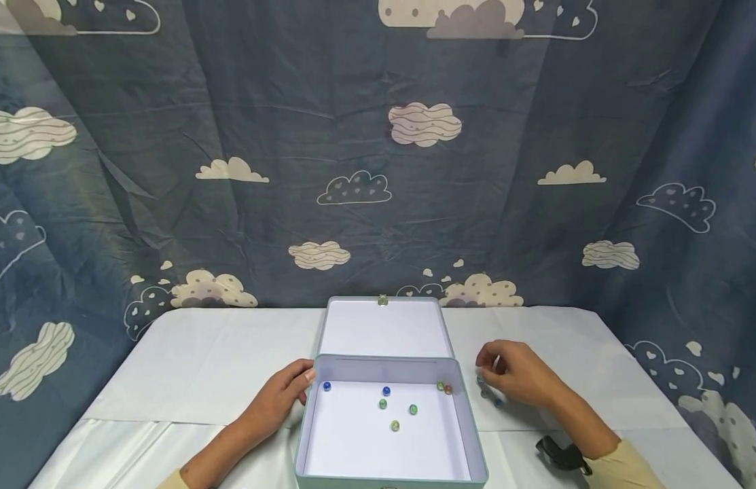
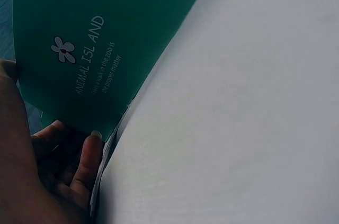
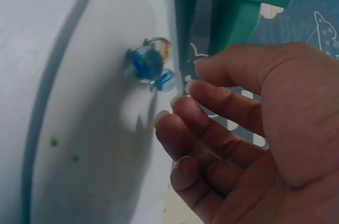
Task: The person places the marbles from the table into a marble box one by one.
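An opened tin box [image 1: 390, 462], pale inside and green outside, stands in the middle of the white-covered table. Several glass marbles lie inside, among them a blue marble [image 1: 386, 391], a green marble [image 1: 413, 409] and a reddish-brown marble [image 1: 447, 390]. My left hand [image 1: 280, 397] grips the box's left side near the back corner, thumb at the rim; in the left wrist view its fingertips touch the green wall [image 2: 116, 33]. Right of the box, my right hand [image 3: 228, 123] hovers with loosely bent fingers, nothing visible between them. Close to its fingertips lie blue-streaked [image 3: 146, 64] and orange-streaked marbles [image 3: 163, 48] on the cloth.
The box's lid [image 1: 384, 329] lies folded back behind it, with a small metal clasp [image 1: 382, 300] at its far edge. A dark cloud-printed curtain [image 1: 353, 136] hangs behind the table. A black device [image 1: 561, 454] is at the right wrist.
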Tool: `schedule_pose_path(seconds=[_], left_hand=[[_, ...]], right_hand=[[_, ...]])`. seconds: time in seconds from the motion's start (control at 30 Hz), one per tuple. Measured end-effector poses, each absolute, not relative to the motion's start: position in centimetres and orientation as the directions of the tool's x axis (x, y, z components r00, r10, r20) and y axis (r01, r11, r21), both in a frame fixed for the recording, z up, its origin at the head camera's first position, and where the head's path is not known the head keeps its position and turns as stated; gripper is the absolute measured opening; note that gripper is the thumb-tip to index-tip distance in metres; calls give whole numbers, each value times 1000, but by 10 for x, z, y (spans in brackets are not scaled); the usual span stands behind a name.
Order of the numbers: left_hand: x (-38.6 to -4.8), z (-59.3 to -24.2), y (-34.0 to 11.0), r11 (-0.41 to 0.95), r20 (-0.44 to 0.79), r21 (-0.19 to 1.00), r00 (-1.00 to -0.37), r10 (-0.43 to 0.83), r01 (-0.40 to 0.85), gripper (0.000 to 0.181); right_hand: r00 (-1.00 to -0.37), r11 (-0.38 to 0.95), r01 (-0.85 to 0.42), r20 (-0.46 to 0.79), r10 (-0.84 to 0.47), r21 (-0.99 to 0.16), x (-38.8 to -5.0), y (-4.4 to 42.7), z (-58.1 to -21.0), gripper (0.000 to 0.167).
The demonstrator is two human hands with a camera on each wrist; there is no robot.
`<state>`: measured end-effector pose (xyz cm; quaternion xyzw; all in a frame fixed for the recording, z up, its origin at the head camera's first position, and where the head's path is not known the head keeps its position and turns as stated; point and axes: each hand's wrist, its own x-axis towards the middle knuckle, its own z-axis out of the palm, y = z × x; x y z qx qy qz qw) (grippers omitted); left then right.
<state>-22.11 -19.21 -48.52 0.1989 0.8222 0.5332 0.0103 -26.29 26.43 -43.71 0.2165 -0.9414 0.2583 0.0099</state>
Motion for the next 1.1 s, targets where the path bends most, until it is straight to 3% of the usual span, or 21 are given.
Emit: schedule_pose_path(seconds=[1.1], left_hand=[[-221, -485, -193, 344, 211, 880, -918, 336, 328, 38]], right_hand=[[-951, 825, -290, 52, -304, -484, -266, 263, -453, 9]])
